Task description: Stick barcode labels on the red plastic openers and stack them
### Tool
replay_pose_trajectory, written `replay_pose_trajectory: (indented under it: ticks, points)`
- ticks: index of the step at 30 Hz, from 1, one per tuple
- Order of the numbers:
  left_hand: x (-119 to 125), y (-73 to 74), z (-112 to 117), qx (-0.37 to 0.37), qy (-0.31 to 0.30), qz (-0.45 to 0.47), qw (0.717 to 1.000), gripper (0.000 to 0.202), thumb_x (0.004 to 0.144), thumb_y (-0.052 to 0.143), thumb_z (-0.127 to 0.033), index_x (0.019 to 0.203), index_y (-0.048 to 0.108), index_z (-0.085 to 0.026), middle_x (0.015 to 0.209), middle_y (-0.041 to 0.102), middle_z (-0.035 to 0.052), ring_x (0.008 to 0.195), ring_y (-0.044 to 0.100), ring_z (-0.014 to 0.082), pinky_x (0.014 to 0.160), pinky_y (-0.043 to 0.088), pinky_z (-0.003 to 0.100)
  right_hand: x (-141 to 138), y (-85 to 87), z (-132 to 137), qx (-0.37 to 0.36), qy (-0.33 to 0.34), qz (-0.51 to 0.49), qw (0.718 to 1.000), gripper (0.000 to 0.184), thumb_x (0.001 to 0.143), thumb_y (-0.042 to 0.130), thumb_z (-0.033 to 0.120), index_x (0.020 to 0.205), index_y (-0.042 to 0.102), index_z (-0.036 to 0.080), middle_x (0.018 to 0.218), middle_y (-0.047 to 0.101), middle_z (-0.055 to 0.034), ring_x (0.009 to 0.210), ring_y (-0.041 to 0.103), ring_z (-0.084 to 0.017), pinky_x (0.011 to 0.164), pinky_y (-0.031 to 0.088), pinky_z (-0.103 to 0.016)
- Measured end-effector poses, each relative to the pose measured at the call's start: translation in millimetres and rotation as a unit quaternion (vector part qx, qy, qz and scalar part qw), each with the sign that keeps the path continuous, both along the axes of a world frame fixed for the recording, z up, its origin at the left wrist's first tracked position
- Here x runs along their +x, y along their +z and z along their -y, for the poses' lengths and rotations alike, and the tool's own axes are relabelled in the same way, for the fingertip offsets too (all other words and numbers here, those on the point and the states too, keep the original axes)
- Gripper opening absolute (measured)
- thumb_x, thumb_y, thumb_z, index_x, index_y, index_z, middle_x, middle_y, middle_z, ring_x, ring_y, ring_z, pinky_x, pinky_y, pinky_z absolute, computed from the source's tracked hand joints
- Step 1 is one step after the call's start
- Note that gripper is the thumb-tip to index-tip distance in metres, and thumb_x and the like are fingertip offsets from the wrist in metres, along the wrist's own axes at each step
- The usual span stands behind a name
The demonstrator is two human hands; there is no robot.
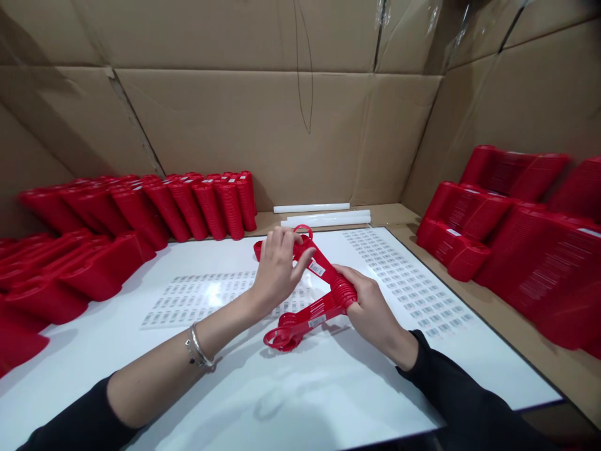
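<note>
**Black sleeves [79, 426] reach in on a bundle of red hangers [328, 282]**

Both hands hold the bundle over the middle of the white board [291, 401]. The left hand [277, 272], a silver bangle [200, 346] at its wrist, curls closed over the bundle near the hooks; the right hand [373, 310] wraps firmly round the stacked ends. Moulded plastic like this should be light and fairly stiff, perhaps slick when nested – the thick stacked part looks the safest hold, not the thin hooks. Small barcode stickers [317, 269] sit on the arms, too small to read. Sheets of barcode labels [197, 300] lie on the board; red hanger stacks [141, 207] flank it, and white tubes [312, 208] lie beyond it.
</note>
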State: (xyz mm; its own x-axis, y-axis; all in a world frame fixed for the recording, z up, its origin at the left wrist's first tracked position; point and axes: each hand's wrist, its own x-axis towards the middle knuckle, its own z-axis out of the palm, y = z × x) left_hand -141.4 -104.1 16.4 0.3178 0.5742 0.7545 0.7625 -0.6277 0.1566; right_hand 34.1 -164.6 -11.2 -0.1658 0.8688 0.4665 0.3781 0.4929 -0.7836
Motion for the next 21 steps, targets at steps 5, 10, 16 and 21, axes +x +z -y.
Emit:
replay_pose_trajectory:
  ticks: [5,10,16,21]
  points:
    - [-4,15.1,1,-0.12,0.013,-0.028,0.992,0.016,0.089,0.042,-0.028,0.077,0.045,-0.019,0.072,0.057,0.0016,0.065,0.053,0.0167,0.059,0.037,0.027,5,-2.0,-4,-0.019,-0.026,0.011,0.999,0.06,0.06,0.038,-0.002,0.113,0.059,0.019,0.114,0.063,-0.0057,0.101,0.058,-0.02,0.084,0.047,-0.031]
    - [-5,18.2,9,-0.291,0.055,-0.208,0.932,0.012,0.082,0.047,-0.027,0.076,0.053,-0.019,0.065,0.06,0.0028,0.06,0.057,0.0202,0.051,0.034,0.027,7,-3.9,-4,-0.037,-0.042,0.01,0.998,0.058,0.062,0.038,-0.001,0.113,0.059,0.017,0.11,0.064,-0.0069,0.1,0.058,-0.021,0.085,0.047,-0.033]
    - [-16,-13.7,-17,-0.302,0.019,-0.233,0.924,0.024,0.08,0.045,-0.019,0.098,0.06,-0.014,0.104,0.061,0.0128,0.086,0.061,0.0254,0.068,0.044,0.032,3,-3.8,-4,-0.044,-0.008,0.01,0.999,0.06,0.061,0.039,-0.002,0.113,0.06,0.019,0.109,0.064,-0.0056,0.092,0.061,-0.019,0.076,0.049,-0.029]
    - [-23,-33.4,-35,-0.303,-0.01,-0.199,0.932,0.023,0.083,0.047,-0.025,0.1,0.061,-0.017,0.115,0.055,0.0109,0.09,0.06,0.0228,0.075,0.046,0.032,3,-5.0,-5,-0.043,0.003,0.017,0.999,0.062,0.059,0.038,-0.004,0.113,0.06,0.019,0.109,0.065,-0.0055,0.095,0.06,-0.019,0.079,0.049,-0.029]
